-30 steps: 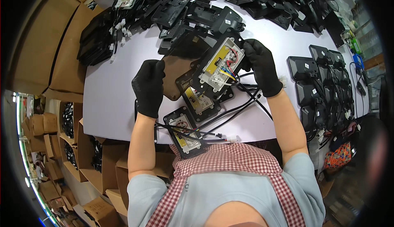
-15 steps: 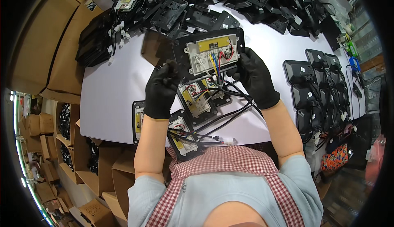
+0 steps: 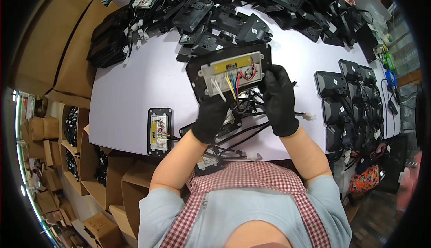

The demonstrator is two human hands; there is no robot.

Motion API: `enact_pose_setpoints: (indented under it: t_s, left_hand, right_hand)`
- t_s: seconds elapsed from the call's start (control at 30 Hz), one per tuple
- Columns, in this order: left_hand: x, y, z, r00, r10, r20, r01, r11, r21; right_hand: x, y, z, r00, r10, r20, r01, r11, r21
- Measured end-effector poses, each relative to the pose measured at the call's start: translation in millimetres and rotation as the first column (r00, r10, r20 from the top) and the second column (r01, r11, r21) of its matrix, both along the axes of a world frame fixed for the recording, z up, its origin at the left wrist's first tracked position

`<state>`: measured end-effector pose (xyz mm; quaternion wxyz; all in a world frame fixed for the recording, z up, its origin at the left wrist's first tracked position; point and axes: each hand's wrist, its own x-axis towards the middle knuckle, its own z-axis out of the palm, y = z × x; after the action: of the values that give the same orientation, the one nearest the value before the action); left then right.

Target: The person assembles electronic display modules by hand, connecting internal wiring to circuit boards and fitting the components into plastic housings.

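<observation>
A black rectangular housing panel (image 3: pixel 193 74) is held up over the table, tilted, its inside facing me. Set in it is a pale circuit module (image 3: pixel 256 64) with a yellow strip and white, yellow, blue and red wires. My right hand (image 3: pixel 279 102), in a black glove, grips the panel's right edge. My left hand (image 3: pixel 213 117), gloved too, is closed at the panel's lower left edge, beside the white wires; its fingertips are partly hidden. Below lie more wired panels and black cables (image 3: pixel 244 133), partly covered by my hands. Another wired panel (image 3: pixel 167 133) lies to the left.
Black housings (image 3: pixel 193 14) are heaped along the far side of the table (image 3: pixel 121 104). Stacked dark panels (image 3: pixel 107 37) with white connectors stand at the far left. Finished-looking black units (image 3: pixel 332 84) sit in rows at right. Cardboard boxes (image 3: pixel 114 176) are at lower left.
My left hand has moved right and nearer me, to the panel's lower edge. The brown sheet beside it has gone from view. The panel has lowered slightly, still in my right hand.
</observation>
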<state>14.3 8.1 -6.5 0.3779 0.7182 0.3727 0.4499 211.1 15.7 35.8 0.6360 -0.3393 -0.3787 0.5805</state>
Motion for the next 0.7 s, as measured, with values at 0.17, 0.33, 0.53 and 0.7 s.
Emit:
enact_pose_setpoints:
  t_s: [0.17,0.33,0.53,0.7]
  left_hand:
    - [-12,-4,66,0.523,-0.06,0.85,0.464,0.857,-0.225]
    - [-10,-3,75,0.865,0.195,0.462,0.027,0.901,-0.432]
    - [-12,-2,64,0.849,0.295,0.438,-0.082,0.893,-0.443]
    - [-14,-2,55,0.846,0.348,0.404,-0.207,0.912,-0.353]
  right_hand:
    - [12,4,4,0.991,-0.117,0.067,0.119,0.993,-0.02]
    - [11,2,10,0.994,-0.101,0.048,0.101,0.995,0.006]
    - [13,-3,-2,0.978,-0.13,0.165,0.119,0.99,0.073]
    - [9,-7,25,0.983,-0.111,0.146,0.103,0.993,0.064]
